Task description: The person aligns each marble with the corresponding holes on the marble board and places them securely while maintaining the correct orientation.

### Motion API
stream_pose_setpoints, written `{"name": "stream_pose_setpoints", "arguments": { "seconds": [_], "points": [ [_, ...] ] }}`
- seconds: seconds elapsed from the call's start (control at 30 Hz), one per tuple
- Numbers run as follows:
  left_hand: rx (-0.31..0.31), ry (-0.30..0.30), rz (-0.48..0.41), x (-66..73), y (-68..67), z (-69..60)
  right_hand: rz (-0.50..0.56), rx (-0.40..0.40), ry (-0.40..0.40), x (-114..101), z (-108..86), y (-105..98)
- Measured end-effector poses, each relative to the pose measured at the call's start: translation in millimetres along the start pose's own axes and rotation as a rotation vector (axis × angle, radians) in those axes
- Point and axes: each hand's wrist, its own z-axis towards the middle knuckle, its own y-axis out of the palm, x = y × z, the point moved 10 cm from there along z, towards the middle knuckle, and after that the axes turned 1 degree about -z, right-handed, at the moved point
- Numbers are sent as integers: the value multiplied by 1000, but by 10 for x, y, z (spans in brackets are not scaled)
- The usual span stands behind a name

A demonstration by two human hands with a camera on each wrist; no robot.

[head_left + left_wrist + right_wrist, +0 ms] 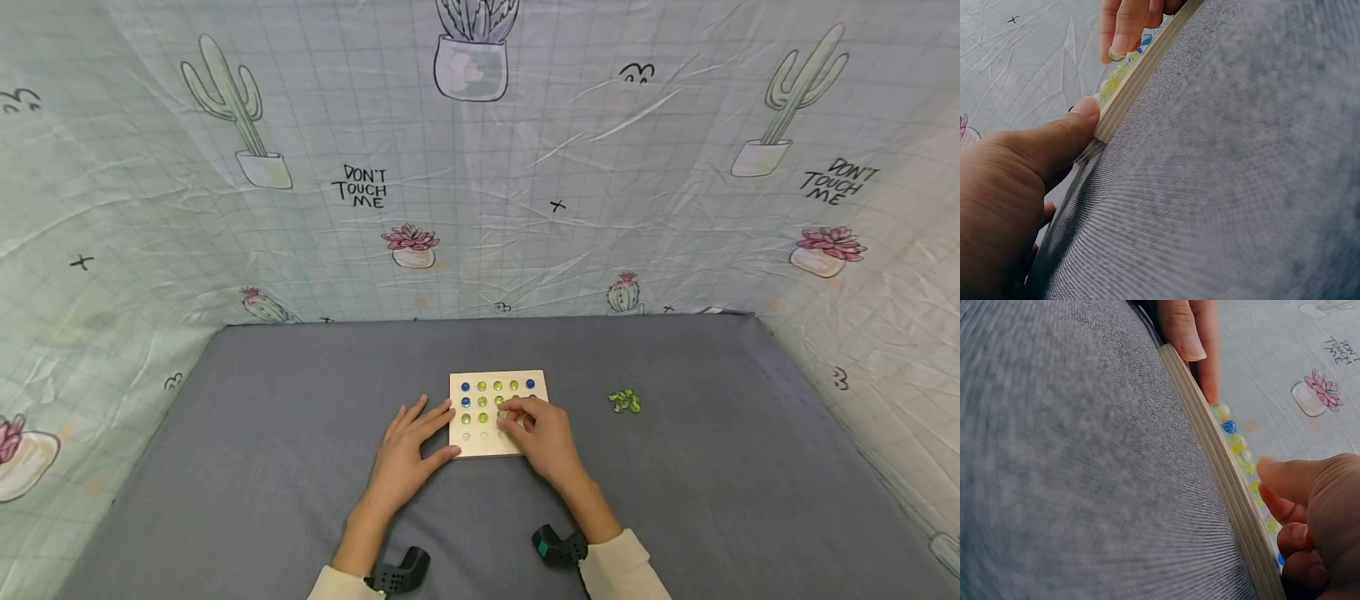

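A light wooden board (pixel 491 447) lies on the grey cloth with rows of round glass beads, blue ones at the upper corners and yellow-green ones between. Its front row shows bare hollows at the left; my right hand hides the rest. My left hand (pixel 401 462) rests at the board's left edge, fingers spread and thumb on the near corner, as the left wrist view shows with the thumb of the left hand (pixel 1016 181). My right hand (pixel 551 442) is over the third row, pinching a yellow-green bead (pixel 1117 56) between thumb and finger.
A small pile of green beads (pixel 624 401) lies on the grey cloth (pixel 712 467) to the right of the board. Behind and at both sides hangs a pale curtain (pixel 510 167) printed with cacti. Each wrist wears a black camera mount.
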Motion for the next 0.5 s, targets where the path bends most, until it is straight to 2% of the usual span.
{"name": "stream_pose_setpoints", "arguments": {
  "seconds": [0.2, 0.3, 0.5],
  "points": [
    [2, 0, -6, 4, -2, 9, -73, 5, -25, -14, -6, 11],
    [16, 19, 2, 18, -5, 8, -108, 3, -30, -20, -11, 23],
    [27, 30, 6, 26, -9, 8, -143, 11, -36, -31, -15, 23]
  ]
}}
